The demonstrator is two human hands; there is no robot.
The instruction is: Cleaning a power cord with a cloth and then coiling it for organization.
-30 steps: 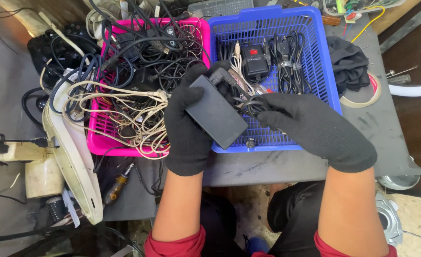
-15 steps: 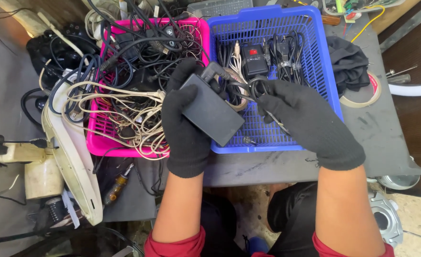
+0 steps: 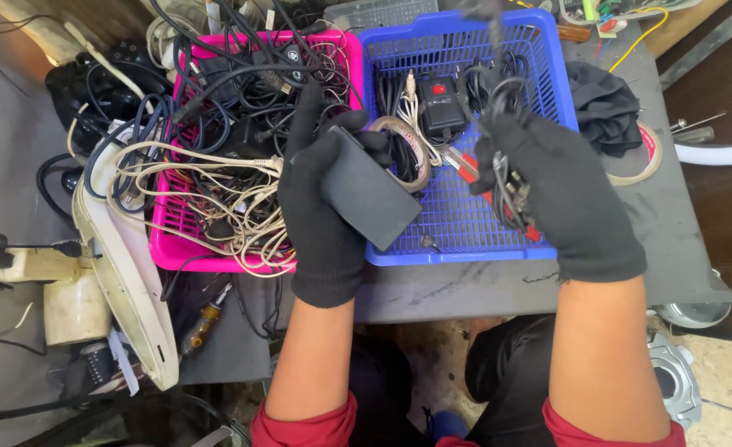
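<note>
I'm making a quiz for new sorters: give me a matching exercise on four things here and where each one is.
Things:
1. adapter
2. cable bundle
3. tape roll
4. screwdriver

Places:
A. on the table, right of the blue basket
B. in the left hand
C. on the table, below the pink basket
D. in the right hand

Pairs: 1-B, 2-D, 3-A, 4-C

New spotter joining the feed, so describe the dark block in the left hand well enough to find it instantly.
Start at the blue basket beside the pink basket. Over its near-left corner, the gloved left hand holds a flat dark grey power adapter. Unlike the tangled cables around it, it is a plain solid rectangular slab.
</note>
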